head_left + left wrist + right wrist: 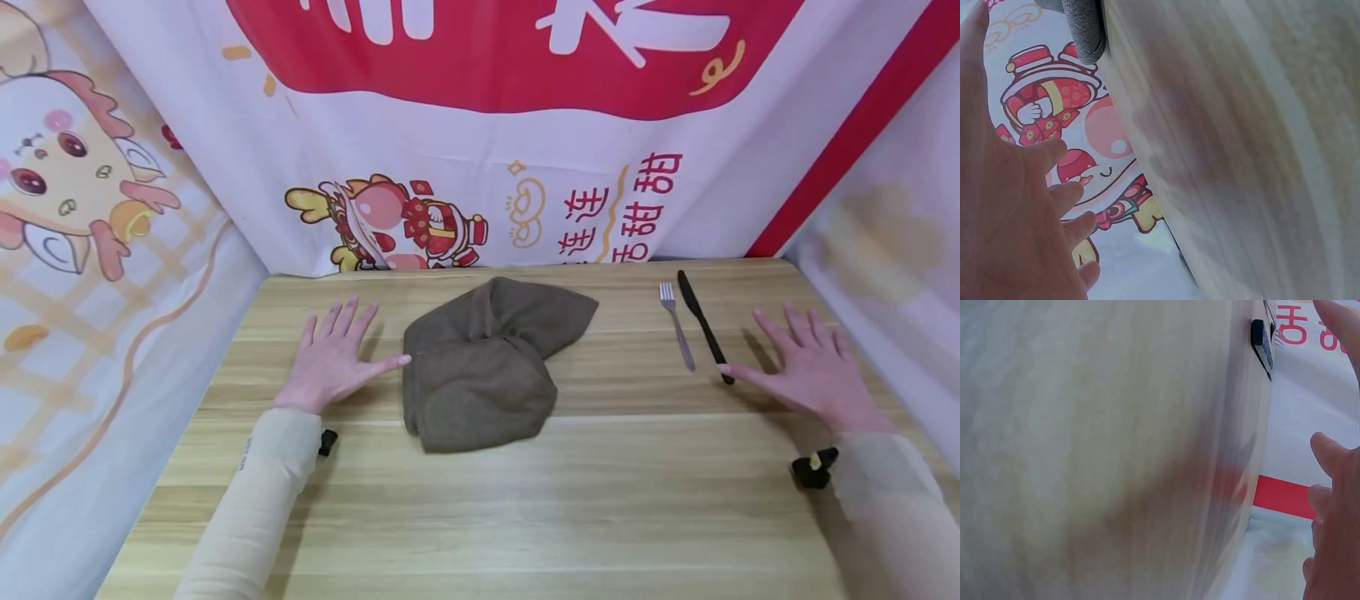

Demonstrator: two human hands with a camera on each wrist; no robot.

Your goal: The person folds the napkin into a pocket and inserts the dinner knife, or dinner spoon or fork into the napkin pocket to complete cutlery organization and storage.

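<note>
Head view: nearest is the pale, straight-grained, wood-look bench (600, 500), with two cream fabric sleeves (247, 517) extending over it. Beyond them, the left hand (330, 360) and right hand (813, 371) are spread, fingers straight and apart, holding nothing. The brown, soft woven cloth (480, 383), loosely folded and matt, lies between the hands, directly right of the left thumb and nearer that hand. Its long axis slants from a broad near-left fold to a pointed far-right corner. Thumb and cloth edge overlap by eye; contact cannot be confirmed. Farther right, a slim silver-grey fork (681, 335) and a longer black knife (700, 317) lie almost parallel, slanting away leftward, tines at the far end. The right hand is nearer both; its thumb tip overlaps the knife's near end, contact likewise unconfirmed. Behind hangs a white-and-red printed fabric backdrop (495, 150).
</note>
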